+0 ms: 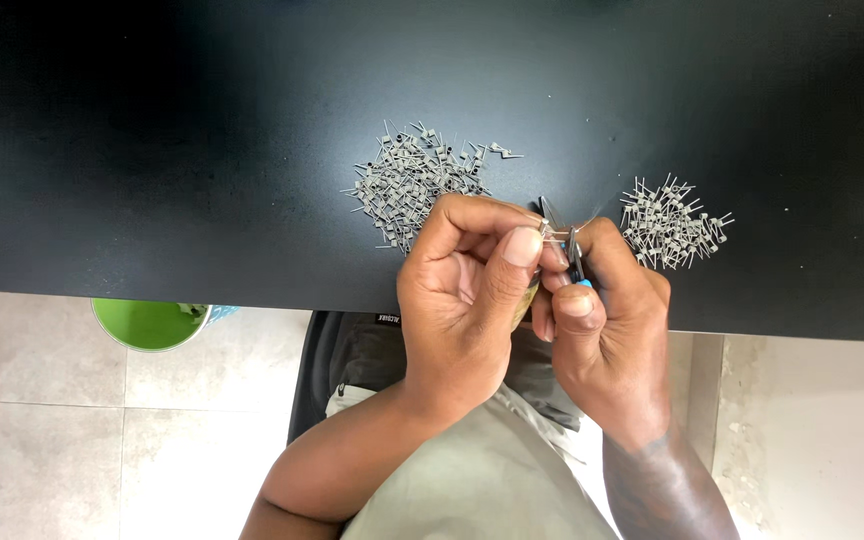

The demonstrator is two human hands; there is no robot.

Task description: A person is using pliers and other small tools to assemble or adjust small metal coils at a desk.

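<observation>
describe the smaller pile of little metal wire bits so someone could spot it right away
Start at the black table and find the person's right hand near its front edge. Just beyond that hand lies the smaller pile of grey wire coils. It is more compact than the larger pile beyond the left hand.

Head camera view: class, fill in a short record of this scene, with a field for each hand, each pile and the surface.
Left hand: pinches a small grey wire coil between thumb and forefinger
Right hand: grips blue-handled metal pliers, tips at the coil
Larger pile of grey wire coils: on the table beyond the left hand
Smaller pile of grey wire coils: beside the right hand
Surface: black matte table
Floor: green round bucket
</observation>
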